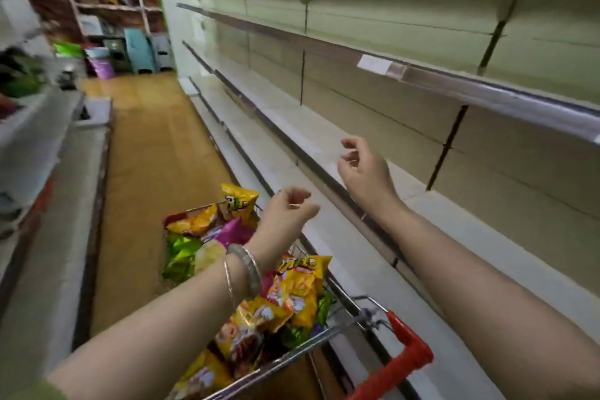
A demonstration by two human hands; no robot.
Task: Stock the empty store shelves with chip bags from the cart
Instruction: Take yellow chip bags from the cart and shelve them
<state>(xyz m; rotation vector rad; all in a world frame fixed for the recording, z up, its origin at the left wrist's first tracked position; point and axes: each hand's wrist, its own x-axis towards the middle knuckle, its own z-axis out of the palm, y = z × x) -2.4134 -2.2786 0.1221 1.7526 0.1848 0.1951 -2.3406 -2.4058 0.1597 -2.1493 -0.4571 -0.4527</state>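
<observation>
Cart (407, 355) heaped with chip bags (293, 289), left hand (289, 213) above, right hand (365, 170) over shelf (311, 130)

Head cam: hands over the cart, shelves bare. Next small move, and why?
Likely lower the left hand onto the yellow chip bag just below its wrist, on top of the pile in the cart, and grip it. Both it and the right hand are loosely curled and hold nothing, and the shelf beside them has no bags on it.

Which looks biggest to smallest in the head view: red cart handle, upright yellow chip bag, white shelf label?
Red plastic cart handle
Upright yellow chip bag
White paper shelf label
The handle is nearest, so real sizes are unsure.
</observation>
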